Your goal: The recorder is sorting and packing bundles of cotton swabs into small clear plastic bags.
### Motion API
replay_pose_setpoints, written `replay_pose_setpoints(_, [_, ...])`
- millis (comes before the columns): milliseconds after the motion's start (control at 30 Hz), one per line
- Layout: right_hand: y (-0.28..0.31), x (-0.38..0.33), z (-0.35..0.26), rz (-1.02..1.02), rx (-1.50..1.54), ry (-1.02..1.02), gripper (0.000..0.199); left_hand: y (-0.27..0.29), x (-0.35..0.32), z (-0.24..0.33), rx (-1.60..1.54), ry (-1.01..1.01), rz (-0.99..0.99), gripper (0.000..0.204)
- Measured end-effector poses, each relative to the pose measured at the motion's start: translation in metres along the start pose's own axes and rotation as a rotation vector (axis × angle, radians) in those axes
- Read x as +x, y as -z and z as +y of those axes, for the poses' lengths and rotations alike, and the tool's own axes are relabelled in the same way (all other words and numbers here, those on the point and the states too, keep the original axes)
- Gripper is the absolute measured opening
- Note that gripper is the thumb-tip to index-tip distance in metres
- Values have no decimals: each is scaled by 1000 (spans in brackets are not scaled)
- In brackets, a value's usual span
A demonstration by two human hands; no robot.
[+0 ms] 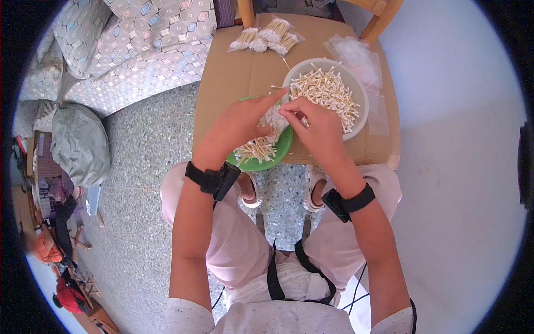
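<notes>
Seated, looking down at a cardboard-covered table (233, 72) in front of my knees; patterned bedding (139, 50) far left, grey speckled floor (144, 167) below it, grey bag (80, 145) on the floor at left. On the table, right side: white bowl (359, 117) full of loose cotton swabs (325, 92). Just left of it and nearer me, green plate (267, 164) at the near table edge, with a small pile of swabs (256, 149) on it. Far edge of the table: bagged swab bundles (267, 34); far right: clear empty plastic bags (356, 53). My left hand (242, 122) sits over the green plate, index finger stretched toward the bowl rim, other fingers curled around a small clear bag of swabs (273, 118). My right hand (318, 125) is just beside it, over the near-left rim of the bowl, thumb and fingertips pinched at the top of that same small bag; can't tell if it holds a swab in the pinch. Hands touching or nearly so, the bag between them, above the gap between plate and bowl. Black wrist straps on both wrists (214, 179).
</notes>
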State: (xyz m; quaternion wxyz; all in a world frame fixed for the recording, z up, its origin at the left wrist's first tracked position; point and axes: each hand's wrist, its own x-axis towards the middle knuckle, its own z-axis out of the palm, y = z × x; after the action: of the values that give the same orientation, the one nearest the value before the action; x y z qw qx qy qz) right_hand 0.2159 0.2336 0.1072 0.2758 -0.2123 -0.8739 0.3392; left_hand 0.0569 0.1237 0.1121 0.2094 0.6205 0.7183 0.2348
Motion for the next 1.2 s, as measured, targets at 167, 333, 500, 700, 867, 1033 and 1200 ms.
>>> replay_pose_setpoints(167, [2, -1, 3, -37, -14, 13, 11, 0, -2, -5, -43, -144, 122, 73])
replay_pose_setpoints(333, [-5, -2, 6, -64, -108, 142, 11, 5, -3, -4, -38, -80, 55, 56])
replay_pose_setpoints(500, [-4, -3, 7, -50, -79, 153, 10, 7, -3, -1, 46, -75, 71, 51])
replay_pose_setpoints(700, [0, -1, 2, -96, -57, 151, 9, 5, -4, -4, 77, -80, 88, 47])
replay_pose_setpoints(867, [7, 2, 8, -140, -75, 263, 11, 4, -1, -4, 56, -114, 98, 45])
replay_pose_setpoints(1033, [16, 4, 7, -255, -96, 282, 16, 1, 0, -5, 62, -156, 169, 37])
replay_pose_setpoints(1200, [17, 2, 6, -230, -108, 266, 22, 4, 1, -5, 31, -107, 113, 41])
